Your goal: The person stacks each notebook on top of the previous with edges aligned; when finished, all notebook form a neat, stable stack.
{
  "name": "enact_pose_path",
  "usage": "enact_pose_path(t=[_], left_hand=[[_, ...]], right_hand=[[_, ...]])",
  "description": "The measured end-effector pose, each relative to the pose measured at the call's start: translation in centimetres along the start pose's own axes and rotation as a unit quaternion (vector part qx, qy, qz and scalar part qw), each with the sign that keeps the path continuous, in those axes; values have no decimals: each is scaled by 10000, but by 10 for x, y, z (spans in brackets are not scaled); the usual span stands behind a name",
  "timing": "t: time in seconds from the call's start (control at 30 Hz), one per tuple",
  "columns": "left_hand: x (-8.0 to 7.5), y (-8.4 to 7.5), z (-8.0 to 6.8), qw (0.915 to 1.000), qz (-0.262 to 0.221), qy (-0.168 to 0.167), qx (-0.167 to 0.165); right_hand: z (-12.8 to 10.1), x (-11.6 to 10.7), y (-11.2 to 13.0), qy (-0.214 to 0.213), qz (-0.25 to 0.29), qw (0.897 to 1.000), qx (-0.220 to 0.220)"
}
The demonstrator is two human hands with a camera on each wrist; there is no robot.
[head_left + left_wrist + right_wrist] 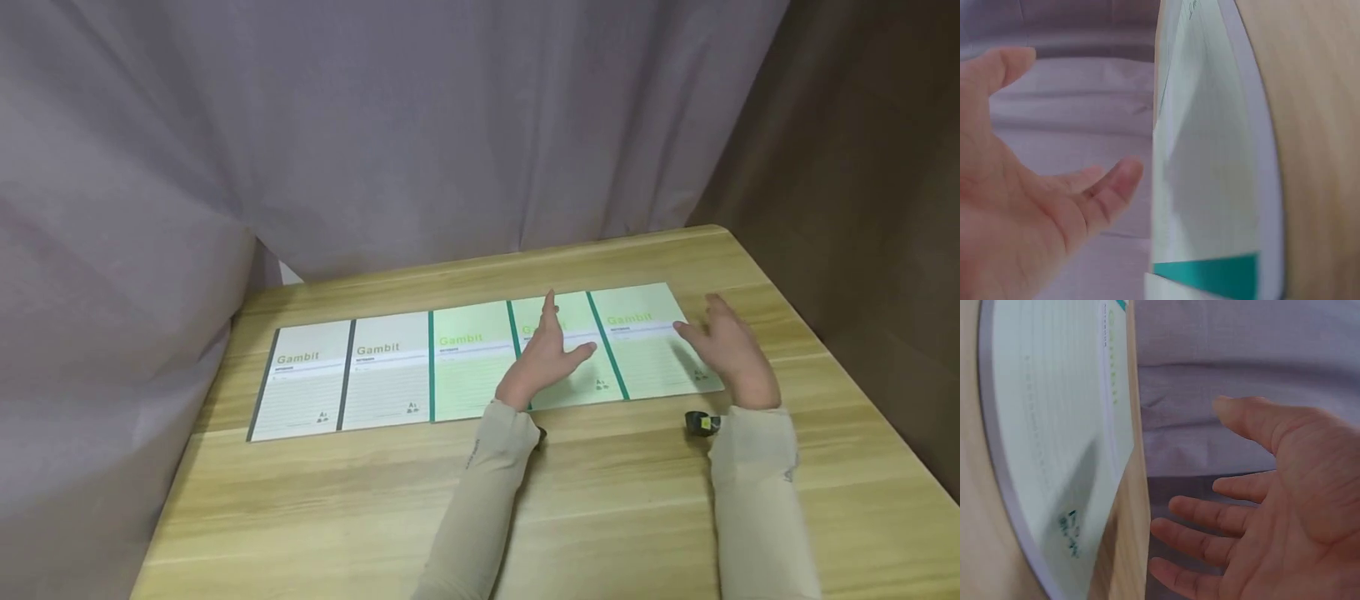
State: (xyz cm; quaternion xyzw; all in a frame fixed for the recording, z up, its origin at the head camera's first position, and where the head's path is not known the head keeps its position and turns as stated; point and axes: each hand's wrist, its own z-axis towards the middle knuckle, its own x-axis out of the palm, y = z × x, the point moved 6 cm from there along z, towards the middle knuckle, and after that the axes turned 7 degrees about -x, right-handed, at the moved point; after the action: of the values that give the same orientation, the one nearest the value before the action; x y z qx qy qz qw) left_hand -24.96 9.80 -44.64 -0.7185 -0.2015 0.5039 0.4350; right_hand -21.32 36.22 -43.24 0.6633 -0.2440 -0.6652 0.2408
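Your left hand (543,354) was open, with its fingers straight and close together and the thumb sticking out. It held nothing. It hovered just above the second green notebook (558,354), the fourth book in the row, and I could not tell if it touched the cover. In the left wrist view your palm (1016,212) faced that green cover (1210,175) with a gap between them.

Your right hand (731,350) was open too, fingers spread and relaxed, holding nothing. It was near the right edge of the last green notebook (645,342), over the table (600,508). In the right wrist view your open palm (1285,506) stood apart from the cover (1054,425).

Five notebooks lay flat in a row, side by side and touching. To the left of the second green notebook lay another green notebook (468,362), then two white notebooks (345,375), each with the word Gambit on it. A small dark thing (701,423) sat on the table just in front of the last green notebook, by your right sleeve (757,492). A grey curtain (375,125) hung behind the table.
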Motion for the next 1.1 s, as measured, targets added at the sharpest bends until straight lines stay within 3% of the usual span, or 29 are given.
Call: enact_pose_path(t=[0.13,0.37,0.57,0.87,1.1], left_hand=[[8,4,2,9999,-12,55,-102],[29,-3,5,9971,-139,636,404],[39,-14,6,9950,-23,882,462],[55,-9,8,9915,33,1298,-31],[55,-5,11,9928,21,1198,24]], right_hand=[[-2,6,-9,157,-21,9999,10],[-3,15,-22,524,107,9986,30],[-4,11,-23,837,170,9959,312],[-10,4,-27,977,73,9944,402],[-9,5,-27,897,-211,9954,267]])
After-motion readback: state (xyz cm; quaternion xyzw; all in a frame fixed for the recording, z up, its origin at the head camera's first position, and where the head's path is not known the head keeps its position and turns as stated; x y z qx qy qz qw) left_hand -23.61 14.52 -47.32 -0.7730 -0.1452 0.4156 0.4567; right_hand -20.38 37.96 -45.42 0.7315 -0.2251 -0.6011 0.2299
